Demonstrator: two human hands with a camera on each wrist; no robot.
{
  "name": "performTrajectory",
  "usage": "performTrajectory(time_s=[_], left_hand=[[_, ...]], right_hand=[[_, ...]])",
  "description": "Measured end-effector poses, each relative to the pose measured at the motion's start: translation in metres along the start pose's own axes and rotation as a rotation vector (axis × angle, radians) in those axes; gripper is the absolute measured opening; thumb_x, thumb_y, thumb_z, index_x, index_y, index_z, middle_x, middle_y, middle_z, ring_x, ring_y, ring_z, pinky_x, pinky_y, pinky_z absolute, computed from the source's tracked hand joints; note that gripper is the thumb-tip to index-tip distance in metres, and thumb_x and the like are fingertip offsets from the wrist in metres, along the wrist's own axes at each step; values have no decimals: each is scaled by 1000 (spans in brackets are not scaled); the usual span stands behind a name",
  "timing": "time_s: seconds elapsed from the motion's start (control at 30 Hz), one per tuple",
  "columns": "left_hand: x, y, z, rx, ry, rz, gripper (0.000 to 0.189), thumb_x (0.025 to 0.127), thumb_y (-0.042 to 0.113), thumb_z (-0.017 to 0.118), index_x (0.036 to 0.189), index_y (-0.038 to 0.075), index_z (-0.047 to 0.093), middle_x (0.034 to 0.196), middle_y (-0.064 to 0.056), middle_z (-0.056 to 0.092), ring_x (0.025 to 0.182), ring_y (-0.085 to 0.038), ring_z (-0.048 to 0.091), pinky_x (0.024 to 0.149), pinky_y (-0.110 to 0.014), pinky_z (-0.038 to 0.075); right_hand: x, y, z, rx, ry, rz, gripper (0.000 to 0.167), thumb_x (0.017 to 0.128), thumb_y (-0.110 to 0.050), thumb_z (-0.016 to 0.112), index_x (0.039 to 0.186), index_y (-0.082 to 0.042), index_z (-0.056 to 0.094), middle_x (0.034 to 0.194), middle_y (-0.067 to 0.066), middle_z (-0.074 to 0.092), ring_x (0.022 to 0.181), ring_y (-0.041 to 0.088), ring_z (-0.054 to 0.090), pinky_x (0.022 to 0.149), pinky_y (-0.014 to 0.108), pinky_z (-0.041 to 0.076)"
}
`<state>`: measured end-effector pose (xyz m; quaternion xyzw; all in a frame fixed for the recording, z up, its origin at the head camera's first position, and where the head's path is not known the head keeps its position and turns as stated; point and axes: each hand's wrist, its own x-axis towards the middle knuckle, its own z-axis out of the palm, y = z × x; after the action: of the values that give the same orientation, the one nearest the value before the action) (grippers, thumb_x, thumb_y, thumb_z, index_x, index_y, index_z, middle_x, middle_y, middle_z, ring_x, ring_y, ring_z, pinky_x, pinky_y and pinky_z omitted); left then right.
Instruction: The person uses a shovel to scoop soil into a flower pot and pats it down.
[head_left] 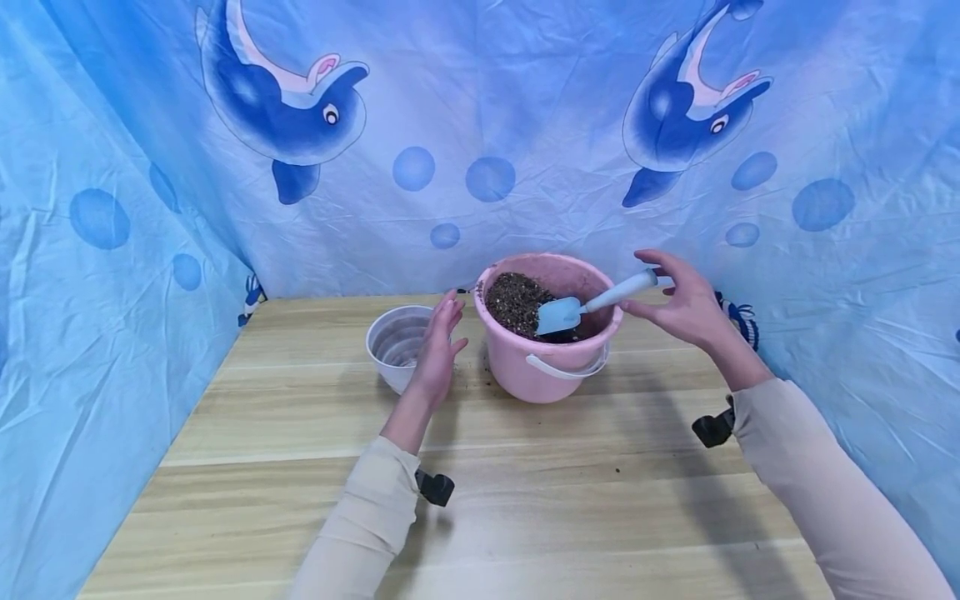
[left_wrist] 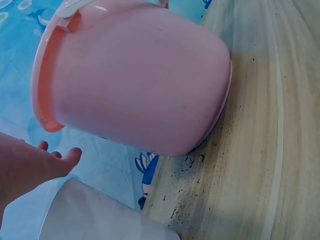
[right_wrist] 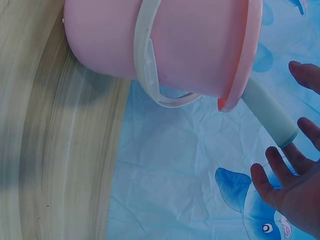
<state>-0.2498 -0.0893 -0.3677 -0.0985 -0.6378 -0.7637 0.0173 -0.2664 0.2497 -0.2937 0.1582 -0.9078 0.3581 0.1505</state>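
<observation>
A pink bucket with dark soil in it stands on the wooden table. Across its right rim leans a light blue trowel, blade over the soil and handle sticking out to the right. My right hand is beside the handle's end, fingers spread; the right wrist view shows the handle right at the fingertips, with no grip around it. Left of the bucket, a white plastic pot stands with its mouth up. My left hand is at the pot's right side, fingers extended, partly covering its rim.
Crumbs of soil lie scattered on the table between pot and bucket. The bucket's white carrying handle hangs down in front. A blue cloth printed with dolphins hangs behind the table and along both sides.
</observation>
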Motion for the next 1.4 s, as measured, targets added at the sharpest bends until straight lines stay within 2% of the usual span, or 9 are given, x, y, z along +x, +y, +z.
performTrajectory(time_s=[0.27, 0.47, 0.6, 0.77, 0.97, 1.2, 1.4], left_hand=[[14, -3, 9, 35, 46, -26, 72, 94, 43, 54, 154, 20, 21, 157, -7, 25, 142, -24, 27, 112, -51, 27], [21, -1, 18, 85, 68, -66, 92, 84, 41, 72, 155, 29, 14, 158, 1, 25, 144, -17, 20, 116, -40, 23], [26, -2, 24, 103, 84, -94, 107, 77, 37, 80, 155, 34, 6, 159, 1, 21, 146, -19, 16, 116, -40, 23], [32, -7, 33, 107, 87, -85, 116, 73, 29, 84, 155, 32, 2, 161, -4, 14, 146, -19, 13, 117, -34, 18], [36, -12, 38, 83, 84, -31, 117, 70, 16, 87, 155, 29, 8, 159, -1, 18, 143, -17, 21, 116, -29, 20], [38, -18, 38, 71, 72, -9, 119, 65, 10, 89, 153, 34, 13, 155, 1, 25, 139, -19, 29, 115, -30, 24], [39, -19, 41, 40, 45, 22, 115, 67, 3, 86, 153, 31, 14, 154, -1, 26, 138, -20, 31, 114, -30, 25]], right_hand=[[13, -3, 0, -68, -43, -3, 70, 80, -24, 79, 140, -9, 47, 142, 18, 46, 123, 36, 44, 96, 58, 40], [19, -6, 1, -126, -112, 21, 67, 82, -30, 76, 140, -13, 48, 142, 17, 44, 125, 38, 41, 98, 58, 36], [23, -8, 2, -160, -159, 25, 63, 82, -31, 76, 137, -13, 51, 139, 16, 47, 122, 36, 44, 97, 58, 38], [28, -11, 4, -174, -230, 55, 61, 82, -34, 75, 135, -13, 53, 135, 14, 53, 119, 35, 49, 93, 58, 43], [33, -11, 7, -185, -283, 69, 54, 82, -31, 75, 129, -10, 58, 130, 15, 57, 117, 34, 50, 92, 57, 44], [40, -8, 6, -193, -326, -2, 48, 82, -25, 76, 123, -5, 62, 124, 17, 62, 118, 34, 52, 96, 55, 42], [45, -5, 1, -206, -353, -67, 38, 79, -16, 77, 114, -4, 68, 112, 15, 67, 104, 30, 58, 88, 46, 46]])
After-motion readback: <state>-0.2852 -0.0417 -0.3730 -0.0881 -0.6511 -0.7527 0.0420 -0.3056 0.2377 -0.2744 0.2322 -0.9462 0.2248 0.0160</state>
